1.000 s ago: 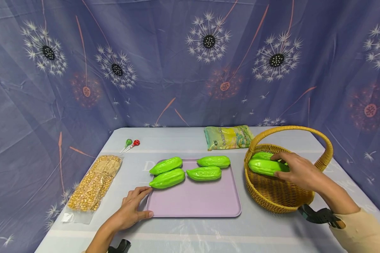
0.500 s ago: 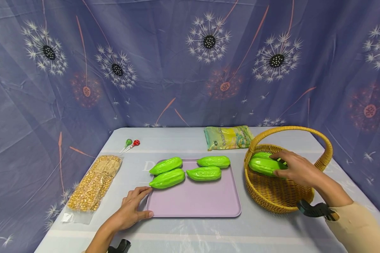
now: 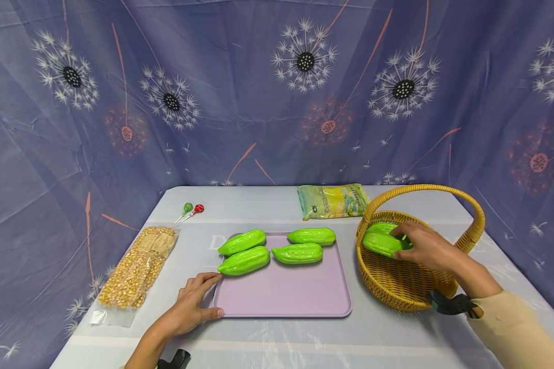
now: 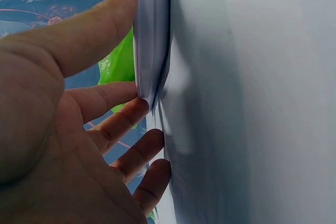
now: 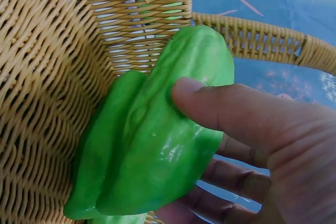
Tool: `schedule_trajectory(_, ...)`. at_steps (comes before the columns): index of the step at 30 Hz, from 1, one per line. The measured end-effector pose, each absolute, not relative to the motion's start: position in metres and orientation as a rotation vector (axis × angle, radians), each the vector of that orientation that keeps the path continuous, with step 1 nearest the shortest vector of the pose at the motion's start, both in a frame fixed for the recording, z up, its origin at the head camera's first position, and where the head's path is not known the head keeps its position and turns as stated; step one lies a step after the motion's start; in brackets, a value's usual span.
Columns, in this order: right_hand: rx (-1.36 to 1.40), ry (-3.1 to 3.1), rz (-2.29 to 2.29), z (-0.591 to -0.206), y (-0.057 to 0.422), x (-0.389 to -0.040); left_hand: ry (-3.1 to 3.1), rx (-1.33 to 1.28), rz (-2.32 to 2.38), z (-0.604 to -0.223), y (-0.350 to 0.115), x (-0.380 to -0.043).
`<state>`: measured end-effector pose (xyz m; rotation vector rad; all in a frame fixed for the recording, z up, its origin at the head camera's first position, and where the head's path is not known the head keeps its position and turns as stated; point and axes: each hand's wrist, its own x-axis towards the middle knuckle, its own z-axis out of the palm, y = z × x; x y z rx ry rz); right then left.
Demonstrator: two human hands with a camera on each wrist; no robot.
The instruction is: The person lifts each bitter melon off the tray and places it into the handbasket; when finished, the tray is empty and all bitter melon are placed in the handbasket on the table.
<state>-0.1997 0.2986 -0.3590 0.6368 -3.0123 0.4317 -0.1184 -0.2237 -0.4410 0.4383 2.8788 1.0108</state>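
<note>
My right hand [image 3: 424, 248] reaches into the yellow wicker basket [image 3: 397, 287] and grips a green bitter melon [image 5: 163, 135], its thumb on the near side and the fingers round the back. In the right wrist view another bitter melon [image 5: 105, 145] lies right beside it against the basket wall, and a bit of green shows below. My left hand [image 3: 191, 302] touches the left edge of the lilac tray [image 3: 286, 292] with thumb and spread fingertips. On the tray's far half lie several more bitter melons [image 3: 297, 253], two of them overlapping its left rim.
A clear bag of corn kernels [image 3: 138, 266] lies at the left. Two lollipops, one green [image 3: 187, 207] and one red [image 3: 198, 208], lie at the back left. A green and yellow packet [image 3: 333, 201] is at the back. The basket's tall handle [image 3: 424, 188] arches over it.
My right hand and the bitter melon in it have shifted slightly left inside the basket. My left hand and the tray stay where they were.
</note>
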Motion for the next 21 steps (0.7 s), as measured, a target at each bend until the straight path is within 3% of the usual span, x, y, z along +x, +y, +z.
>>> schedule_trajectory(21,0.703,-3.093,0.383,-0.3683,0.2991,-0.1994,2.887,0.456,1.002,-0.4435,-0.224,-0.1181)
